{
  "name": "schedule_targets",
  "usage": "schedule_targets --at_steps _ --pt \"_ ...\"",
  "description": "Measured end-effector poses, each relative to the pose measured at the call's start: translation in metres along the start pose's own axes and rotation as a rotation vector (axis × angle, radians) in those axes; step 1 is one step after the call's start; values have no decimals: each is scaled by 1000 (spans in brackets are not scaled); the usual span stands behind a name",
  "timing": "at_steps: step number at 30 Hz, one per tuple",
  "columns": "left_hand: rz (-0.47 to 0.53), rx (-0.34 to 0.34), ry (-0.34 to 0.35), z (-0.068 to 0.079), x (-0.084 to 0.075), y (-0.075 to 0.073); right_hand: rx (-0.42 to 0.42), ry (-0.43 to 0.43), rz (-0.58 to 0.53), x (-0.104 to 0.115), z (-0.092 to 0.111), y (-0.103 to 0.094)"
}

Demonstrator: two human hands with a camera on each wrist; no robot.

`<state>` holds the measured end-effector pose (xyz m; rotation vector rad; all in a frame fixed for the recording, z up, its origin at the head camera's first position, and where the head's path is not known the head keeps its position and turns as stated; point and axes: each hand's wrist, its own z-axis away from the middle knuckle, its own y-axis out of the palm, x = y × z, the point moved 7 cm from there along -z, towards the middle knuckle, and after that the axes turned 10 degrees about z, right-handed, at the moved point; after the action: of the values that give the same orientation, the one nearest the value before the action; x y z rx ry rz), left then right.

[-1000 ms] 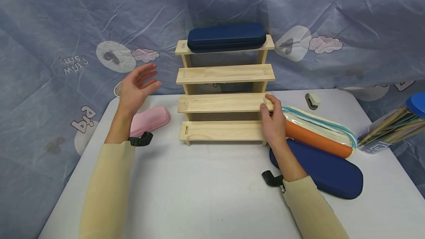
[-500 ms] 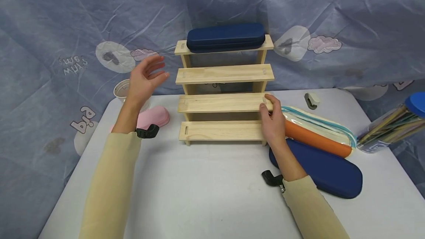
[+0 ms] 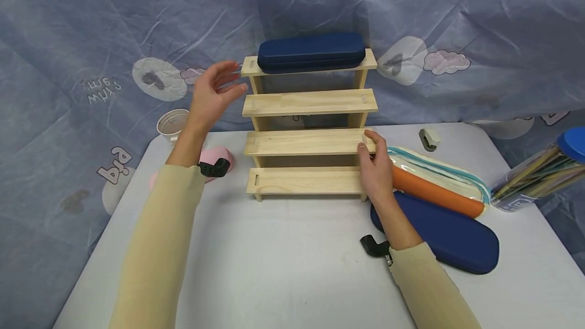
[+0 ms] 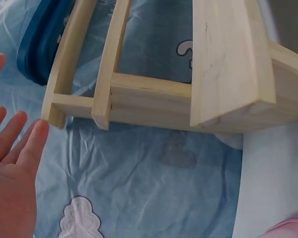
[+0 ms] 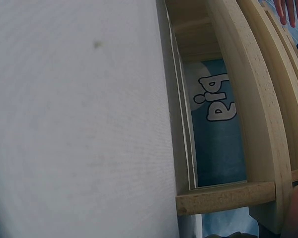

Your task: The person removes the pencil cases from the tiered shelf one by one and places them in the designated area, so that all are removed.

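A four-tier wooden step rack (image 3: 306,142) stands at the back of the table. My right hand (image 3: 377,174) grips the right end of its second tier from the bottom, thumb and fingertips at the board's end. A navy zip pencil case (image 3: 313,54) lies across the top tier. My left hand (image 3: 215,94) is raised beside the rack's upper left side, fingers spread and holding nothing. In the left wrist view, its fingertips (image 4: 38,130) appear right at the end of the top board, with the case's end just above.
Right of the rack lie an orange and clear pencil case (image 3: 439,187), a flat navy case (image 3: 443,232) and a small white-and-grey object (image 3: 429,138). A blue-lidded jar of sticks (image 3: 539,174) leans farther right. A pink case (image 3: 217,157) and white cup (image 3: 172,122) sit left.
My left hand has moved up and to the right, toward the top of the rack, uncovering more of the white cup. My right hand stays where it was on the rack.
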<state>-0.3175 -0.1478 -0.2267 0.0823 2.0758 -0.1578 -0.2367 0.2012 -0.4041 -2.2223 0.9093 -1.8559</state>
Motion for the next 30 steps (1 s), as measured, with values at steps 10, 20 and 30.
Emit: schedule_targets --at_steps 10,20,30 --pt "-80 -13 -33 -10 -9 12 -7 5 11 -1 0 -1" --pt "-93 -4 -88 -23 -11 19 0 13 13 -3 -1 0" --pt "-194 69 -180 -49 -1 28 -1 10 11 -3 -1 0"
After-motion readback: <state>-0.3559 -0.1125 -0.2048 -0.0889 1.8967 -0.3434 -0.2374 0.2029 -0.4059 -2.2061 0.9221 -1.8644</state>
